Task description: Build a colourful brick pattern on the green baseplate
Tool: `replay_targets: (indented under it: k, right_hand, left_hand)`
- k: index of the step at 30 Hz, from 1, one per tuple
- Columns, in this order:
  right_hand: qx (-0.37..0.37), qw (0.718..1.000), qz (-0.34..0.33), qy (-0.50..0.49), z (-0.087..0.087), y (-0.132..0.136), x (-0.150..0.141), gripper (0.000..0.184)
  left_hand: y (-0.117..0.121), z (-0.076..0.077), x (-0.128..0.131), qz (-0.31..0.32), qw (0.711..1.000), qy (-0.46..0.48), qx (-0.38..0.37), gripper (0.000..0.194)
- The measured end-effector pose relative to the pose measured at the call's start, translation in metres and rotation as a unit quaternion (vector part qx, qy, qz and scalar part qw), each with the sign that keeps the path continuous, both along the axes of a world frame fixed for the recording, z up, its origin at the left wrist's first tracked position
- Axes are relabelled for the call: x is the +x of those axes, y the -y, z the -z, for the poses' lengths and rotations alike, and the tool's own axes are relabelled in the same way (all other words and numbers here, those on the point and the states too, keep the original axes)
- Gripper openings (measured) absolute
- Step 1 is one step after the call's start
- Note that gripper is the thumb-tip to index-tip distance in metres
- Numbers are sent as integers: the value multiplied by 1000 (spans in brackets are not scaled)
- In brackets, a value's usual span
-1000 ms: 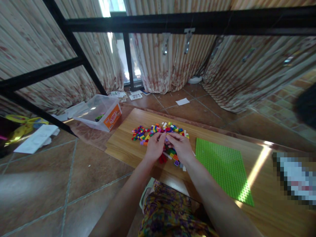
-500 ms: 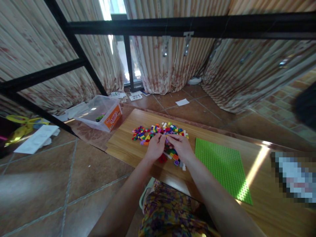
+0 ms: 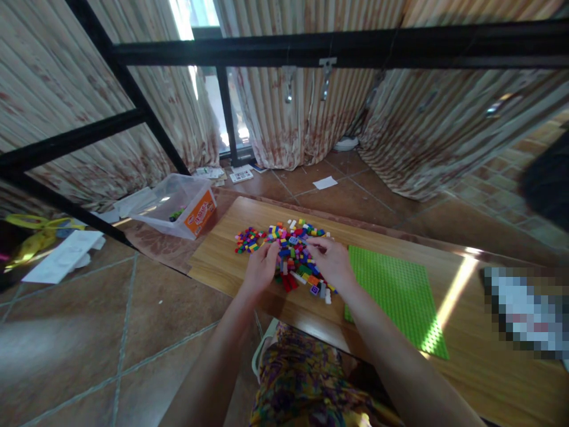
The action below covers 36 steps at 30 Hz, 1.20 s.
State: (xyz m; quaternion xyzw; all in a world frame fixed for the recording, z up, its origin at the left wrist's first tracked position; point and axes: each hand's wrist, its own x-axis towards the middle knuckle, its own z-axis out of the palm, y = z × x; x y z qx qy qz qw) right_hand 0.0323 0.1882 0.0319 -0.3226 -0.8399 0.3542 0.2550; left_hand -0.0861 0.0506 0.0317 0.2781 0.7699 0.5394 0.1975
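Observation:
A pile of small colourful building bricks (image 3: 291, 252) lies spread on the wooden table. My left hand (image 3: 261, 268) rests at the pile's left side, thumb and fingers a little apart, with no brick seen in it. On the other side, my right hand (image 3: 332, 261) has its thumb and fingertips drawn together over the bricks; whatever is between them is too small to make out. A pale blue brick (image 3: 293, 241) shows on the pile between both hands. Right of my right hand lies a green studded baseplate (image 3: 391, 296), flat on the table.
A clear plastic box (image 3: 160, 204) with an orange label stands on the floor beyond the table's left end, a few pieces inside. A blurred-out item (image 3: 524, 311) lies on the table (image 3: 471, 356) at right. Black metal bars (image 3: 284, 50) cross in front of curtains (image 3: 284, 124).
My hands, which were together over the pile, have moved apart, left hand to the left and right hand to the right. More bricks show between them. The view has shifted slightly.

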Motion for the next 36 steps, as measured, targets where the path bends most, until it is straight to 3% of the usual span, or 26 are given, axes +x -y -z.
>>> replay_targets:
  k: [3,7,12,14,16,19,22,25,31,36]
  right_hand:
    - [0,1000,4,-11,-3,-1,15,21]
    - [14,1000,-11,13,-4,11,30,18]
    - [119,984,-51,122,2,37,27,15]
    - [129,983,-51,123,3,42,24,13]
    - [89,992,-44,81,1,42,25,13]
    - [-48,998,-26,-16,-7,35,37,19]
    - [-195,976,3,-95,-13,23,63,25]
    - [-286,944,72,-149,-10,14,101,37]
    - [-368,884,226,-178,10,13,186,56]
    - [-357,894,226,-146,16,29,237,49]
  left_hand:
    - [17,3,5,-21,998,56,7,32]
    - [38,6,19,-18,998,64,-19,24]
    - [42,14,32,-22,997,63,-47,21]
    - [40,12,33,-24,996,68,-44,21]
    - [39,6,36,-24,996,82,-25,24]
    - [40,-6,42,-9,991,135,19,32]
    - [41,-15,53,27,977,208,47,35]
    - [37,-19,67,51,965,251,55,35]
    - [30,-19,96,79,965,249,31,37]
    - [36,-4,106,80,976,202,-23,32]
